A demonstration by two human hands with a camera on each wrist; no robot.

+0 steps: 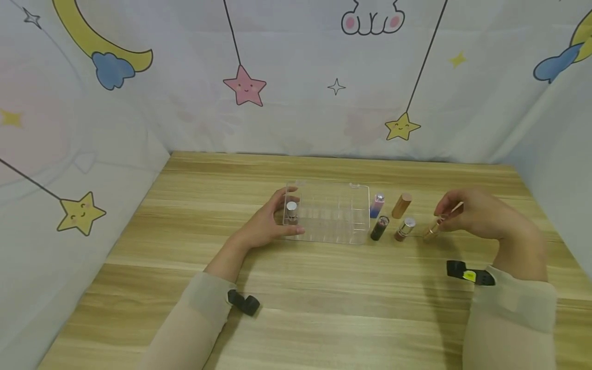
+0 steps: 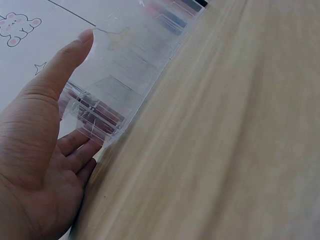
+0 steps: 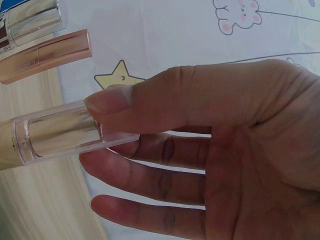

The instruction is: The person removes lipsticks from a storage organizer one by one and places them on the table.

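My right hand (image 1: 476, 213) pinches a gold lipstick tube with a clear cap (image 3: 60, 132) between thumb and fingers, and the tube leans at the table's right side. Around the left end of a clear compartment box (image 1: 330, 231) my left hand (image 1: 265, 223) spreads, thumb along the front wall and fingers at the back, holding it. Inside the box's left end stands a silver-topped lipstick (image 1: 291, 209). Right of the box are a pink-and-blue tube (image 1: 376, 206), a rose-gold tube (image 1: 402, 205), a black tube (image 1: 380, 229) and a silver-capped lipstick (image 1: 405, 229).
The wooden table (image 1: 324, 298) runs up to a printed cloth backdrop (image 1: 296, 118) behind and at both sides. A small black camera is strapped at each wrist, over beige sleeves (image 1: 513, 313).
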